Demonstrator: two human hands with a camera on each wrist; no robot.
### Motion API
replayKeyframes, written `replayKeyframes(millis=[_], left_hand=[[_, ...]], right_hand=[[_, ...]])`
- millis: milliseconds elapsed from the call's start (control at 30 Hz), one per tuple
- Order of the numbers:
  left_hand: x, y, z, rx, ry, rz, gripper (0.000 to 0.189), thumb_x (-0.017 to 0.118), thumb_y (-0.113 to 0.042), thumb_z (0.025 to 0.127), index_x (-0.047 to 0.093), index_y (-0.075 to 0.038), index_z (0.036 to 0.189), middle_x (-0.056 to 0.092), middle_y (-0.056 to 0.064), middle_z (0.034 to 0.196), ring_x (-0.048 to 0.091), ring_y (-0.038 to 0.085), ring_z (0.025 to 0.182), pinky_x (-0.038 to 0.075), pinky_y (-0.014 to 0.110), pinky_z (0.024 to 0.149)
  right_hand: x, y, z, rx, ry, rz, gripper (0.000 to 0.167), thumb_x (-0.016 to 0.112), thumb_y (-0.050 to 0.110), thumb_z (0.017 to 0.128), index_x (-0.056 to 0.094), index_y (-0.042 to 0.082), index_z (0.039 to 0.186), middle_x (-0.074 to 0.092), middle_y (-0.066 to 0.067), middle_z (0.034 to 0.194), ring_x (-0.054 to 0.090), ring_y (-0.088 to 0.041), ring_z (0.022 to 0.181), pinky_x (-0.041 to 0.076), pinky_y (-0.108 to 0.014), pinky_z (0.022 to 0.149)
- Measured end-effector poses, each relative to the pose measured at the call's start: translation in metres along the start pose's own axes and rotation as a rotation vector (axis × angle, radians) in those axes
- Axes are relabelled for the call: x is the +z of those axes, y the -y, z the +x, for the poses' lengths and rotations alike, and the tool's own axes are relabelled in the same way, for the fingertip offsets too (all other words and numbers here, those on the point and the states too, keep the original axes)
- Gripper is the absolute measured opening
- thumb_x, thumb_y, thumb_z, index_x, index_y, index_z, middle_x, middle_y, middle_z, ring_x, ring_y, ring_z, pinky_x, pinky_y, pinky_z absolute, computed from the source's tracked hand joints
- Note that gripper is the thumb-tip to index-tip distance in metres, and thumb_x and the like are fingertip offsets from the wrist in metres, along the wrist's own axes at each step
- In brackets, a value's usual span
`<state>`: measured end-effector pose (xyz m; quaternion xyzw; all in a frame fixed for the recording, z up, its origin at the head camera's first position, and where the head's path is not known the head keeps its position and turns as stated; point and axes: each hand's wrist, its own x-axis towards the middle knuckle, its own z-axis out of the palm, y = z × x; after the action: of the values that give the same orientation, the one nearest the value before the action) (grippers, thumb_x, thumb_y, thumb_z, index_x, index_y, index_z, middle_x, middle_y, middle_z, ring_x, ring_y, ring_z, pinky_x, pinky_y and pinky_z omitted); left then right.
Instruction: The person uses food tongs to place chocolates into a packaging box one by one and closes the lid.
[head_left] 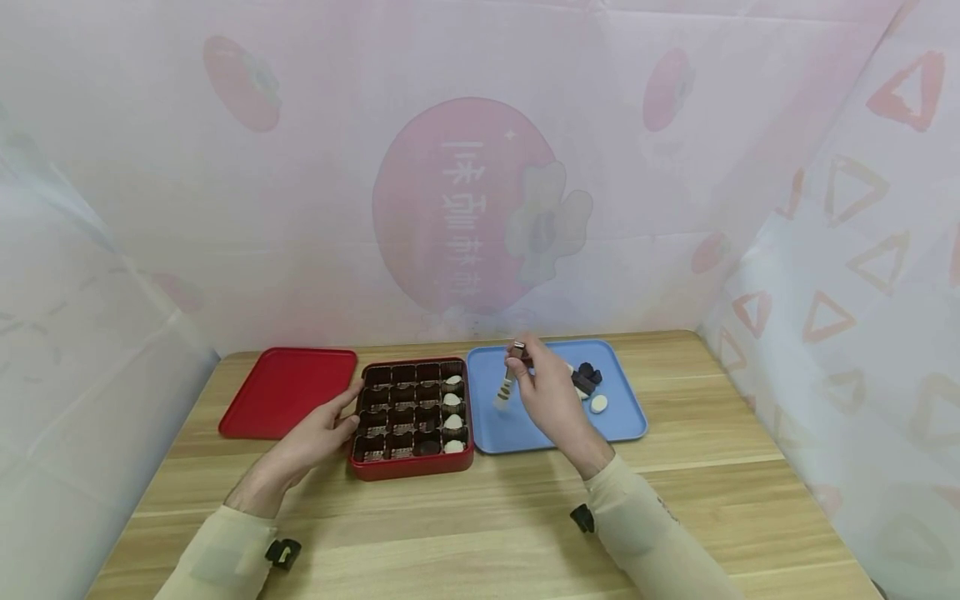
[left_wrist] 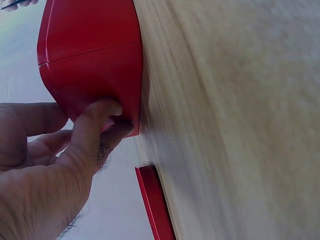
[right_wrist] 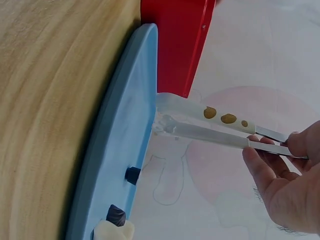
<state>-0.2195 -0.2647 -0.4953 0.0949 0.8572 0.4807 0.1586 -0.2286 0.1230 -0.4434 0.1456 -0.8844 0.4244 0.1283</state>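
Red walls are enclosing the divided box [head_left: 412, 470], which is sitting on the worktop [head_left: 450, 533] with white pieces [head_left: 452, 400] lining its right-hand column. The left hand [head_left: 318, 433] is resting its fingers against the box's left side, its grip wide and closing around nothing, presumably steadying it. The right hand [head_left: 551, 396] is pinching the tongs [right_wrist: 227, 118] near their top, a high hold probably keeping fingers off the pieces. Their tips are pointing down over the blue tray [head_left: 517, 433], slightly apart, nothing showing between; whether they are touching it is not showing clearly. Dark pieces [head_left: 585, 382] are lying towards the tray's right. Tray and box are sitting side by side, likely for easy reach, while the red lid [head_left: 292, 392] is lying beyond, leaving the compartments exposed.
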Motion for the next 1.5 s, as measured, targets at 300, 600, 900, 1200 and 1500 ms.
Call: replayKeyframes(millis=[300, 600, 900, 1200, 1500], left_hand=[[-0.001, 0.002, 0.001, -0.001, 0.006, -0.018, 0.074, 0.048, -0.003, 0.122, 0.014, 0.001, 0.187, 0.005, 0.031, 0.196, 0.016, 0.06, 0.178, 0.033, 0.066, 0.139], [-0.001, 0.0, 0.0, -0.002, 0.005, -0.01, 0.073, 0.048, -0.003, 0.122, 0.014, 0.001, 0.187, 0.006, 0.032, 0.196, 0.02, 0.059, 0.178, 0.035, 0.065, 0.138], [0.0, 0.0, 0.0, 0.002, 0.007, -0.021, 0.073, 0.048, -0.003, 0.122, 0.013, 0.003, 0.186, 0.005, 0.031, 0.196, 0.013, 0.062, 0.178, 0.031, 0.068, 0.14], [0.0, 0.001, 0.001, 0.002, 0.006, -0.022, 0.073, 0.048, -0.003, 0.122, 0.013, 0.002, 0.187, 0.005, 0.032, 0.195, 0.017, 0.061, 0.178, 0.033, 0.066, 0.139], [0.0, 0.001, 0.001, 0.009, 0.008, -0.007, 0.073, 0.048, -0.003, 0.122, 0.014, 0.004, 0.186, 0.007, 0.031, 0.196, 0.023, 0.06, 0.177, 0.037, 0.063, 0.137]], right_hand=[[0.005, -0.008, -0.001, 0.048, 0.067, -0.019, 0.022, 0.062, 0.019, 0.122, 0.07, 0.006, 0.138, 0.08, -0.016, 0.132, 0.079, -0.035, 0.131, 0.071, -0.053, 0.106], [0.005, -0.012, -0.002, 0.044, 0.09, 0.005, 0.015, 0.063, 0.016, 0.122, 0.069, 0.007, 0.132, 0.079, -0.015, 0.129, 0.079, -0.033, 0.129, 0.071, -0.05, 0.106], [0.011, -0.019, -0.008, 0.155, 0.068, 0.188, 0.018, 0.07, 0.006, 0.118, 0.069, 0.004, 0.135, 0.074, -0.015, 0.13, 0.075, -0.037, 0.138, 0.066, -0.047, 0.12], [0.018, -0.028, -0.011, 0.219, -0.039, 0.315, 0.018, 0.069, 0.007, 0.118, 0.07, 0.0, 0.134, 0.075, -0.023, 0.146, 0.073, -0.044, 0.142, 0.06, -0.06, 0.125], [0.0, -0.036, -0.003, 0.26, -0.22, 0.336, 0.013, 0.069, 0.009, 0.118, 0.069, -0.001, 0.128, 0.075, -0.024, 0.146, 0.076, -0.047, 0.139, 0.063, -0.052, 0.112]])
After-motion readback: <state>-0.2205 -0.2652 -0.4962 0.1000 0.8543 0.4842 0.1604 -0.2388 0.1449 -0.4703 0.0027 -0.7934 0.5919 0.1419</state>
